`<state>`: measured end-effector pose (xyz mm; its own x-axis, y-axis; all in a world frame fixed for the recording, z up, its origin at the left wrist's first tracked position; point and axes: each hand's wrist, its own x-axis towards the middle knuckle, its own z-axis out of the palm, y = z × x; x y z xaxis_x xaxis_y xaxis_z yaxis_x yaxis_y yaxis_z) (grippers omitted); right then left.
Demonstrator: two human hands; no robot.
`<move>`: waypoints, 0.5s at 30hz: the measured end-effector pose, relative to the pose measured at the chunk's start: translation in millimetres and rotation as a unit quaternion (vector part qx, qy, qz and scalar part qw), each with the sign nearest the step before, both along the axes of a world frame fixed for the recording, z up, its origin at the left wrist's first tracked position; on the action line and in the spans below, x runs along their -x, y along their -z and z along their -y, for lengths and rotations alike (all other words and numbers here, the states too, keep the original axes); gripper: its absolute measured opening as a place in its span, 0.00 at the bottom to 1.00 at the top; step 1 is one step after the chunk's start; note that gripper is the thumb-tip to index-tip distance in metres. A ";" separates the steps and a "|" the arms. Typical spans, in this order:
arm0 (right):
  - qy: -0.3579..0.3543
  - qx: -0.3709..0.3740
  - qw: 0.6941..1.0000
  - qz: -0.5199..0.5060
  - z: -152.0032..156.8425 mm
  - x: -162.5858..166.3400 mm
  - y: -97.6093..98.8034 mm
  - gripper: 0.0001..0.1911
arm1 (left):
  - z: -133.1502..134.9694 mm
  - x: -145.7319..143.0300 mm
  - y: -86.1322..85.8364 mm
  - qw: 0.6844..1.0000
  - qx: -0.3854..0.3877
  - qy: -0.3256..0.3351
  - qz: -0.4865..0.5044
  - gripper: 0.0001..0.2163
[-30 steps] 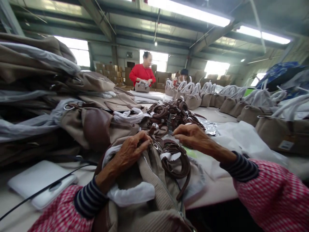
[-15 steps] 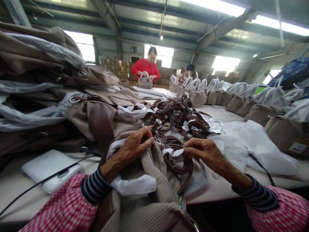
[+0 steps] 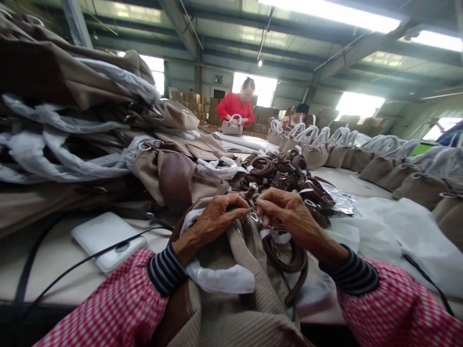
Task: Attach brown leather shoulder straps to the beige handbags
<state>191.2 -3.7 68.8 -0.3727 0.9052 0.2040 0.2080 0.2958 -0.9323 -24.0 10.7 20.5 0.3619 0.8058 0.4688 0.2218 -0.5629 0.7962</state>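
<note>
Lying at the table's near edge, the ribbed bag hid its inside. Left hand and right hand pinched closed near its zipper, hold unclear, coiled straps crowding beyond.

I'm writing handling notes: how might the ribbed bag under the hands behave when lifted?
The ribbed bag would probably flop, since its fabric lies in soft folds. Its white-wrapped handle may feel slippery, as its covering looks loose.

Here's a bag bottom centre, straps heaped behind, bag pile upper left, bag row right.
</note>
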 end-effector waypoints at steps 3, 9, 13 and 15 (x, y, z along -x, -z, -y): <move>0.007 -0.016 0.999 0.027 -0.8 5.2 2.2 0.15 | 0.0 -0.4 -0.8 1.000 0.006 -0.001 0.019 0.08; 0.003 0.008 0.999 0.043 -0.8 5.9 8.2 0.16 | 0.2 -0.3 0.4 1.000 0.008 -0.004 0.025 0.10; 0.007 0.016 0.999 0.034 -1.2 8.6 10.9 0.15 | 0.3 0.2 1.0 1.000 0.003 -0.009 0.015 0.09; 0.014 0.007 0.999 0.029 -2.2 10.1 12.9 0.15 | 0.4 0.2 0.7 1.000 0.007 -0.011 0.012 0.09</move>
